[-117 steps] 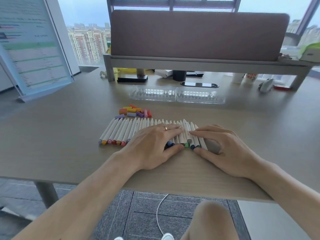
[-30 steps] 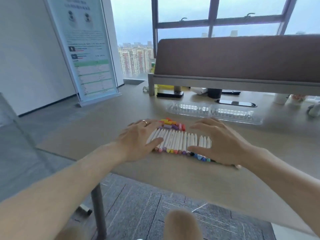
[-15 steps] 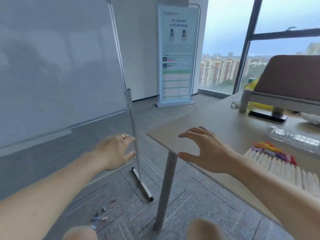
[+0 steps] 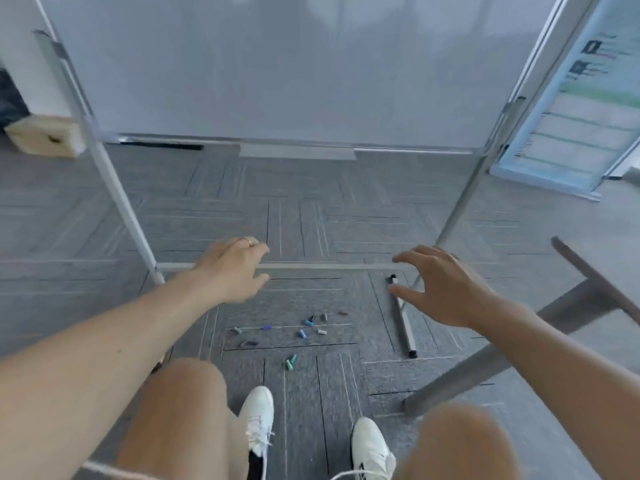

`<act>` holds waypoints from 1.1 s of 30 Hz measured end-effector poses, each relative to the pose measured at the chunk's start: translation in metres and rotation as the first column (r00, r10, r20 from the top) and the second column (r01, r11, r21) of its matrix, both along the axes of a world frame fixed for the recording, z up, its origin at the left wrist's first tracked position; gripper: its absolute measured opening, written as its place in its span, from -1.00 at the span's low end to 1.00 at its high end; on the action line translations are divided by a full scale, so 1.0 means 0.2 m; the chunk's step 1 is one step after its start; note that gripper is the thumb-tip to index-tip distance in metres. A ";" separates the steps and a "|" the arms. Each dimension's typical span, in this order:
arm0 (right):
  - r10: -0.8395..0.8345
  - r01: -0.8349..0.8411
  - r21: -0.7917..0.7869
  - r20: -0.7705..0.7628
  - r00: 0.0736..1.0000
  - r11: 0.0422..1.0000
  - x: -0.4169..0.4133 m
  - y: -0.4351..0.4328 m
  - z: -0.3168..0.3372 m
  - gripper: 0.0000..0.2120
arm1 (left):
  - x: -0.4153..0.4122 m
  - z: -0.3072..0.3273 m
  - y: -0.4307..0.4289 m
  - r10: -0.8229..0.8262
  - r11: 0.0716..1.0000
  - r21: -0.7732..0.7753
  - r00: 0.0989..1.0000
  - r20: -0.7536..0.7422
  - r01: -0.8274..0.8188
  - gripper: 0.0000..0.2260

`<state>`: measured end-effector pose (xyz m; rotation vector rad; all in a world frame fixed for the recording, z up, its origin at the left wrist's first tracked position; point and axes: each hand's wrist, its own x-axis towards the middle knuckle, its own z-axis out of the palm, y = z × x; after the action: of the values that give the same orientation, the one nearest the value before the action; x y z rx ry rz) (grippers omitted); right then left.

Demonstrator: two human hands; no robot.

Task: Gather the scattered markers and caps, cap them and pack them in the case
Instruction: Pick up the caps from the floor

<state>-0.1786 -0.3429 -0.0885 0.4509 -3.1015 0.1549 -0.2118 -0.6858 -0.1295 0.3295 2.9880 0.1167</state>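
The little coloured plastic caps point(image 4: 304, 332) lie spread out on the grey carpet floor point(image 4: 104, 220), just below the middle of the picture, at about 6 o'clock from the gap between the two hands. Some are blue, some grey or dark, and two green ones point(image 4: 290, 362) lie closest to the shoes. They are so small and fuzzy that I cannot count them for sure. The left hand point(image 4: 232, 268), with a gold ring, hangs in the air at about 9 o'clock from the middle, with loose fingers and nothing in it. The right hand point(image 4: 446, 289) hangs at about 3 o'clock with its fingers spread wide and also holds nothing. Both hands hide bits of the thin grey bar point(image 4: 329, 266) of the big whiteboard stand point(image 4: 114, 181). The whiteboard point(image 4: 277, 64) fills the top, and its upper part is cut off. A slanted grey table leg point(image 4: 485, 362) shows at 4 o'clock. Two white shoes point(image 4: 258, 420) sit at 6 o'clock, partly hidden by blurry bare knees.
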 end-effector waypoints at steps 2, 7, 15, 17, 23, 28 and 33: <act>0.034 -0.034 -0.007 0.043 0.998 0.999 -0.11 -0.07 -0.16 -0.43 | -0.03 -0.12 -0.05 0.028 1.000 0.000 0.999 0.037 -0.028 -0.52; 0.075 -0.076 0.001 0.140 0.987 0.997 -0.42 -0.19 -0.58 -0.42 | -0.23 -0.49 -0.09 0.067 0.997 -0.046 0.991 0.116 -0.062 -0.50; 0.106 -0.104 -0.024 0.284 0.953 0.994 -0.95 -0.28 -1.26 -0.42 | -0.65 -1.13 -0.21 0.101 0.990 -0.122 0.971 0.215 -0.076 -0.53; 0.099 -0.097 -0.023 0.312 0.945 0.995 -1.04 -0.29 -1.43 -0.42 | -0.74 -1.29 -0.26 0.108 0.987 -0.139 0.966 0.236 -0.076 -0.52; 0.073 -0.076 -0.008 0.392 0.917 0.997 -1.20 -0.29 -1.92 -0.38 | -0.92 -1.79 -0.38 0.112 0.986 -0.149 0.946 0.303 -0.069 -0.53; 0.082 -0.100 0.013 0.468 0.880 0.995 -1.31 -0.31 -2.22 -0.37 | -0.99 -2.19 -0.45 0.108 0.992 -0.097 0.934 0.342 -0.080 -0.49; 0.107 -0.123 -0.003 0.504 0.857 0.992 -1.40 -0.37 -2.47 -0.37 | -1.03 -2.50 -0.51 0.137 0.990 -0.041 0.899 0.416 -0.133 -0.40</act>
<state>-0.4594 -0.4171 -0.5821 0.7018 -3.5923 0.2685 -0.4179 -0.7880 -0.6304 0.0785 2.5786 0.1617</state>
